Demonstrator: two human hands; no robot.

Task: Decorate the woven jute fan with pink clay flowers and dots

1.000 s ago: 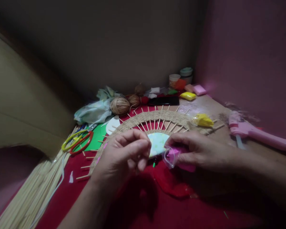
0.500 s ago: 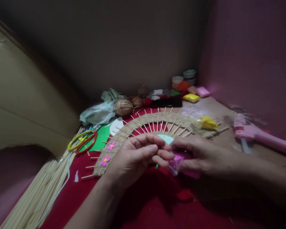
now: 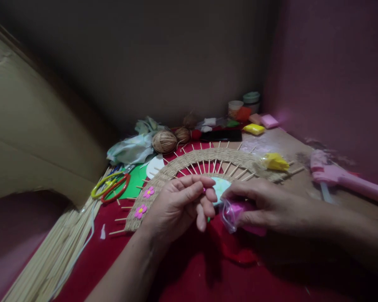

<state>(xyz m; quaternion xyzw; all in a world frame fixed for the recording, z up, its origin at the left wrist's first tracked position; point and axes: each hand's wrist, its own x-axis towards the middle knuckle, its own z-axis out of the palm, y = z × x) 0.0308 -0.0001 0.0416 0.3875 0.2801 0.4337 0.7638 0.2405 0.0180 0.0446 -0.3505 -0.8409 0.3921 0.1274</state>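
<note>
My left hand [image 3: 182, 203] is pinched, thumb against forefinger, with a small bit of pink clay [image 3: 204, 190] just showing between the fingers. Close by on the right, my right hand [image 3: 264, 205] grips a clear plastic packet of pink clay [image 3: 234, 214] by its opening. Behind both hands lies a curved woven fan-shaped piece [image 3: 204, 157] with thin sticks poking out of its edges. Two pink flowers with yellow centres, one of them a lower flower [image 3: 140, 211], sit on its left end. A pale blue-green patterned piece [image 3: 221, 187] is partly hidden by my hands.
Scissors [image 3: 110, 188] and a bundle of thin sticks [image 3: 50, 256] lie at left. Twine balls [image 3: 164, 141], a dark phone [image 3: 222, 136] and a yellow clay packet [image 3: 254, 128] are at the back. A pink glue gun [image 3: 337, 173] rests at right on the board.
My left hand has drawn slightly left, apart from the right hand and its packet. A bit of pink now shows between the left fingers.
</note>
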